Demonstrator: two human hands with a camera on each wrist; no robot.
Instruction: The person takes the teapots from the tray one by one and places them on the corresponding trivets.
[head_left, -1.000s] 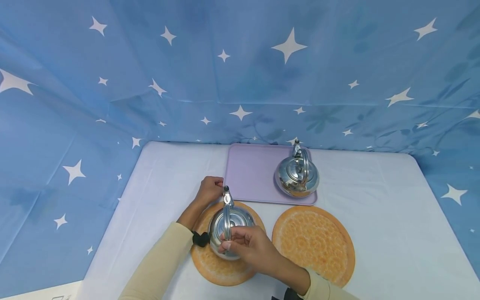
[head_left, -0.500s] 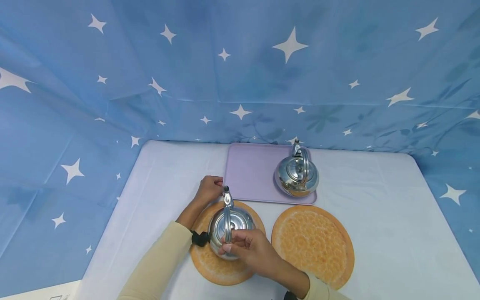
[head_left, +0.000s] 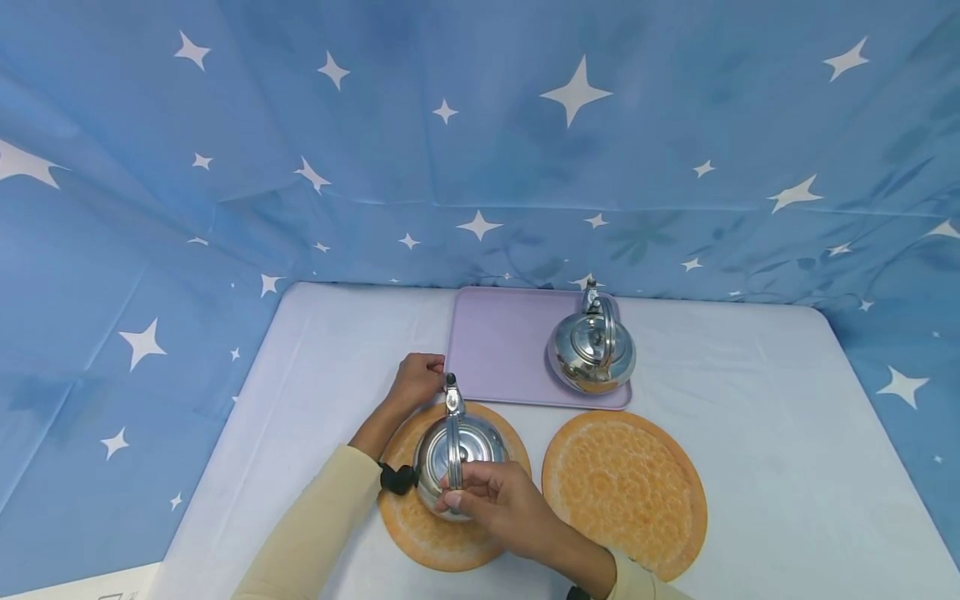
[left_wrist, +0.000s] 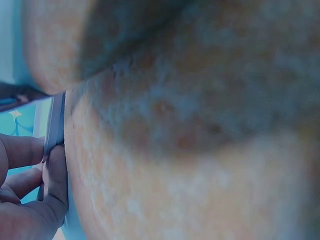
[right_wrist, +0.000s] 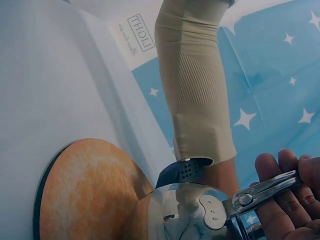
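A shiny steel kettle (head_left: 483, 442) stands on the left round orange mat (head_left: 423, 542), its spout toward the back. My right hand (head_left: 498, 504) grips the kettle's handle. In the right wrist view, fingers curl round the upright metal handle (right_wrist: 267, 191). Past the kettle's left side, my left hand (head_left: 417, 380) reaches to the front left corner of a lilac tray (head_left: 495, 342). The left wrist view has thumb and fingers (left_wrist: 56, 187) pinching the tray's rim (left_wrist: 56, 125). On the tray's right part sits a second steel kettle (head_left: 579, 360).
To the right lies another round orange mat (head_left: 622, 492), patterned with slices. A white cloth (head_left: 765, 417) covers the table. Blue star-printed fabric (head_left: 510, 150) rises behind the table and along its sides. The left wrist's black camera strap (head_left: 397, 478) is close beside the front kettle.
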